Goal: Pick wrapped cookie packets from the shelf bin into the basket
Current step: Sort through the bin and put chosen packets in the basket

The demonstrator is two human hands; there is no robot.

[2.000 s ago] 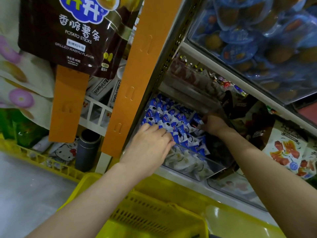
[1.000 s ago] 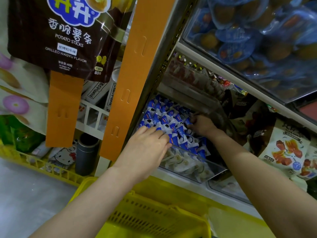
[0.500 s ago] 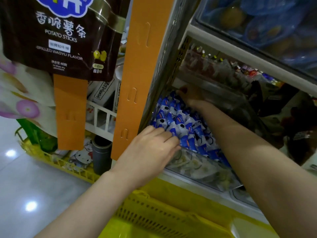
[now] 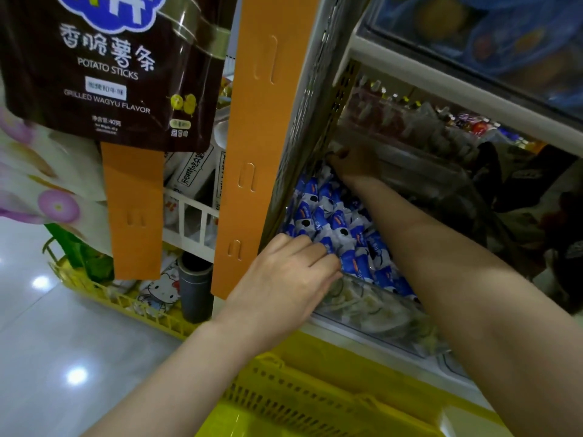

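Several blue-and-white wrapped cookie packets (image 4: 334,222) fill a clear plastic shelf bin (image 4: 378,313). My left hand (image 4: 284,275) rests at the bin's front left corner, its fingers laid flat over the nearest packets. My right hand (image 4: 353,165) reaches deep into the bin's back left corner under the upper shelf. Its fingers curl down in shadow, and what they hold is hidden. My right forearm crosses over the packets. The yellow basket (image 4: 315,398) sits directly below the bin, at the bottom of the view.
An orange hanging strip (image 4: 265,137) and the metal shelf upright (image 4: 309,127) border the bin on the left. A brown potato sticks bag (image 4: 107,64) hangs at upper left. Another clear bin (image 4: 473,42) sits on the shelf above. Dark snack bags (image 4: 520,200) lie to the right.
My right hand has moved from the middle of the packets to the bin's back left corner. My left hand has stayed at the front. The view has shifted closer and leftward.
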